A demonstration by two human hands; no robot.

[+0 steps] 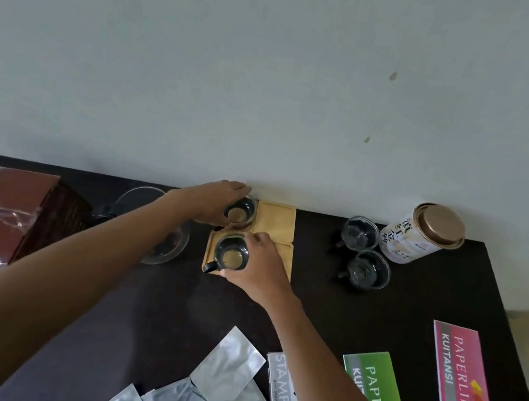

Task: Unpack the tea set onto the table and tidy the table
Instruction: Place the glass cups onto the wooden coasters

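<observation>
Silver foil sachets lie nearest, beside a stamp pad box on the dark table. Farther back, the right hand curls around a glass cup resting on a wooden coaster. The left hand grips a second glass cup on the adjoining coaster. Two more cups stand near a tea tin.

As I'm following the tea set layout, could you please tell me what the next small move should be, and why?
Probably release both cups and reach for the two clear glass cups beside the white tea tin. The left hand and right hand each hold a glass cup over a square of the light wooden coaster tray, whose right squares show bare.
</observation>
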